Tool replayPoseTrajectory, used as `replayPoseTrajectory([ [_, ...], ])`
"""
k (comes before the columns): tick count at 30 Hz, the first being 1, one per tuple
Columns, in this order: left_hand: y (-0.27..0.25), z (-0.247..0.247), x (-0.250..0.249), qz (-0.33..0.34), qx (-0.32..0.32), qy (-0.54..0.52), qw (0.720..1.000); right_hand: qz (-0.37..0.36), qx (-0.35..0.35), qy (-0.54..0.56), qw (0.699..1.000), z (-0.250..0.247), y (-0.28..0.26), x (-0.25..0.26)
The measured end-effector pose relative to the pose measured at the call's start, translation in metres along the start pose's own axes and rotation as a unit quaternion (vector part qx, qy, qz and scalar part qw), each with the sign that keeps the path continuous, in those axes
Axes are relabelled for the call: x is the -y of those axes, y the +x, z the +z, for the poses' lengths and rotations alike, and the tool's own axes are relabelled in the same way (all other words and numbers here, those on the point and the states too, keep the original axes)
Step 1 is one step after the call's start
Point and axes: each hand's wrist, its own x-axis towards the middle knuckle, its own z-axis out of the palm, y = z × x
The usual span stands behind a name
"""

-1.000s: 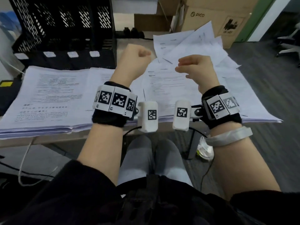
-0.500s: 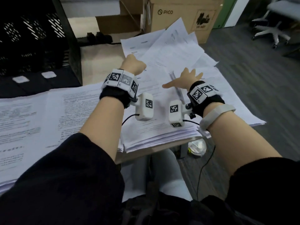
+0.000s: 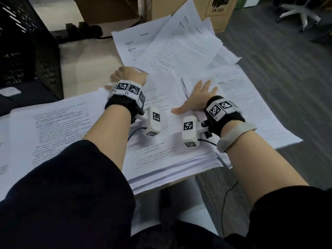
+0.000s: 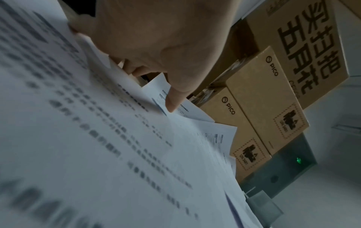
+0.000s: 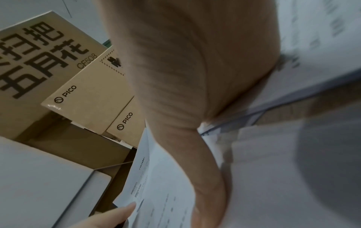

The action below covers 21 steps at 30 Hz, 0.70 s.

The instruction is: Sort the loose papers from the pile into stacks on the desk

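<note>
A messy pile of loose printed papers fans out over the right side of the desk, on top of a thicker stack. My left hand is at the pile's left edge. In the left wrist view, the left hand has its thumb on top of a sheet and its fingers curled under the edge. My right hand lies flat on the papers with its fingers spread, and the palm presses down. A neater stack lies at the left.
A black mesh file organiser stands at the back left. Bare desk shows between it and the pile. Cardboard boxes sit behind the papers. An office chair base stands on the floor at the right, and papers overhang the desk's near edge.
Both hands were raised with curled fingers and have come down onto the pile. The right hand opened flat, the left took the sheet's edge, and the head view turned right.
</note>
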Motion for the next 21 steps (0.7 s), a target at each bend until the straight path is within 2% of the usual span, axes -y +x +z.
replayPoseTrajectory([
  [4, 0.017, -0.005, -0.001, 0.01, -0.031, -0.021, 0.999, -0.007, 0.017, 0.002, 1.0, -0.002, 0.0, 0.001],
  [9, 0.021, -0.011, 0.001, 0.045, -0.04, -0.193, 0.979, -0.006, 0.03, 0.001, 1.0, -0.003, 0.0, 0.003],
  [14, 0.025, -0.007, -0.004, 0.067, -0.061, -0.261, 0.961, -0.01, 0.036, 0.003, 0.999, -0.004, 0.001, 0.001],
  [21, 0.033, -0.017, -0.014, 0.052, -0.021, -0.376, 0.925, -0.017, 0.047, -0.011, 0.999, -0.002, 0.007, 0.001],
])
